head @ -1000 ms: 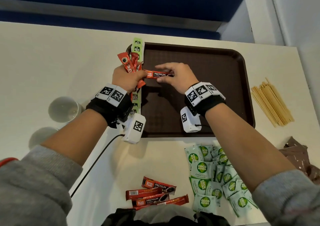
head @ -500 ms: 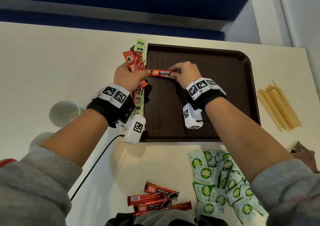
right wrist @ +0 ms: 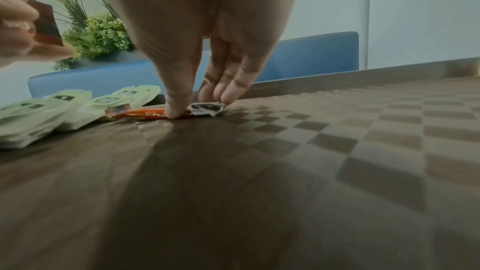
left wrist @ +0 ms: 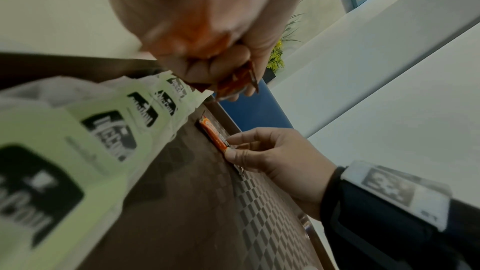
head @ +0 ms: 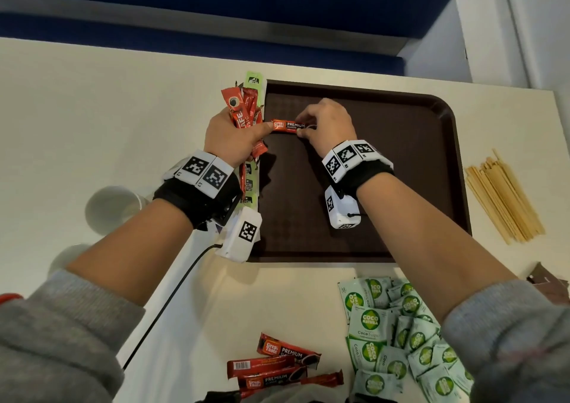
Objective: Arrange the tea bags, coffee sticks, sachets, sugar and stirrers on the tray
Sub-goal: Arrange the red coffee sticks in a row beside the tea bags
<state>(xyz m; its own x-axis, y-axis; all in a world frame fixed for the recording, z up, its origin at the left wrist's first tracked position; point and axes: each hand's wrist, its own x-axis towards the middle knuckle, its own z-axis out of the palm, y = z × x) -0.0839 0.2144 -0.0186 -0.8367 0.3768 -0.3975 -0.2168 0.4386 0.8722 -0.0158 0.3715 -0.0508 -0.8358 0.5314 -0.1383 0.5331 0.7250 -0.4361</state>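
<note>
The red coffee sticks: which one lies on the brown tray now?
Only the red coffee stick pinched by the right hand lies on the brown plastic tray. Others are bunched in the left hand or lie on the table.

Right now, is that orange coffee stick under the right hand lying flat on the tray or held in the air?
Lying flat. The coffee stick rests on the tray, with the right hand pinching its end; the right wrist view shows no gap.

The left hand (head: 233, 137) sits at centre-left of the head view, fingers curled in a fist-like grip. The right hand (head: 327, 123), just right of it, pinches downward with thumb and fingertips (right wrist: 179, 108).
</note>
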